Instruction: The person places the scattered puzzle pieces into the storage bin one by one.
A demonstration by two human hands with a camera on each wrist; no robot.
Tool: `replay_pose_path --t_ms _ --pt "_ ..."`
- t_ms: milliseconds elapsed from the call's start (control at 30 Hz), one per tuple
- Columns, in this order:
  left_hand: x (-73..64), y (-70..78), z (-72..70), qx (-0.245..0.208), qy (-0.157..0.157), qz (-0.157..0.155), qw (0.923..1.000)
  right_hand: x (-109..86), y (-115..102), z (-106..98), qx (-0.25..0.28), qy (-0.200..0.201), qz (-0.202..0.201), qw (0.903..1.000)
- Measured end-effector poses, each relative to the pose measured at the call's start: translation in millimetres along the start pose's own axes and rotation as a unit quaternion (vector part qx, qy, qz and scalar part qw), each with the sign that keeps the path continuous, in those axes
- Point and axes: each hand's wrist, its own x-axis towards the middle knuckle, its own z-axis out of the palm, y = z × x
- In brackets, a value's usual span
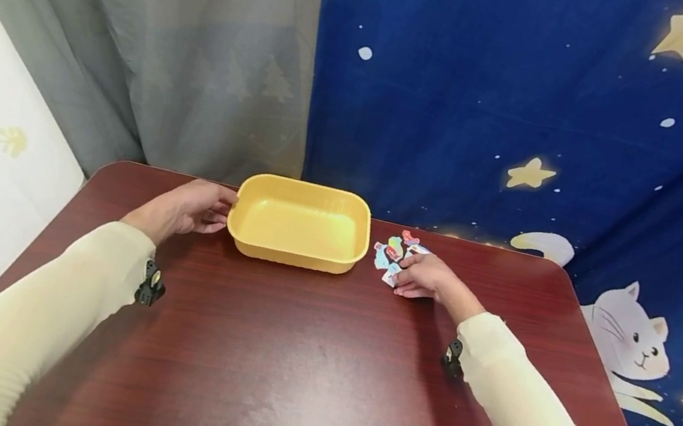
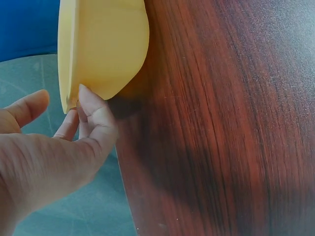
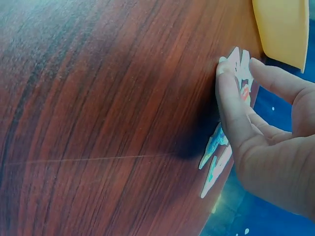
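Observation:
A yellow plastic basin (image 1: 292, 258) stands near the back edge of the table. At its left end is my left hand (image 1: 205, 206), fingertips touching the outside just under the rim; in the left wrist view the thumb stays apart from the basin (image 2: 110, 44). To the right of the basin lies a small cluster of colourful flat cutouts (image 1: 395, 247). Over its near right side is my right hand (image 1: 426, 277), partly covering it. In the right wrist view the thumb and forefinger are spread either side of some white cutouts (image 3: 241, 66), fingertips right at them.
The dark red wooden table (image 1: 273, 368) extends toward me. Behind it hang a grey curtain (image 1: 203, 67) and a blue star-patterned curtain (image 1: 469, 114). A camera (image 1: 150, 284) is strapped to the left wrist, another (image 1: 454, 358) to the right.

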Motion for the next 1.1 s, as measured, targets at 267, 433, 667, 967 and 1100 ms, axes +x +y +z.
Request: replay_pose_path --t_ms 267,433,667,967,1100 --pt "0.3 -1.8 -5.0 -0.006 0.012 0.009 0.9999 4.3 -4.5 12.1 -0.049 0.06 -0.015 0.9969" --pt "1.1 -1.1 -2.6 -0.006 0.013 0.01 0.9999 6.1 -5.1 19.8 -0.115 0.105 -0.014 0.9877" --pt "4.0 -1.5 1.3 -0.003 0.02 0.014 0.9997 7.4 -8.4 25.5 -0.192 0.131 0.005 0.9727" --pt "9.5 -3.6 6.5 -0.013 0.041 0.039 0.9983 4.9 -10.8 27.3 -0.281 0.164 0.023 0.9453" --pt "12.2 -4.4 6.6 -0.018 0.047 0.043 0.9978 2.3 -12.6 29.2 -0.308 0.181 0.019 0.9337"
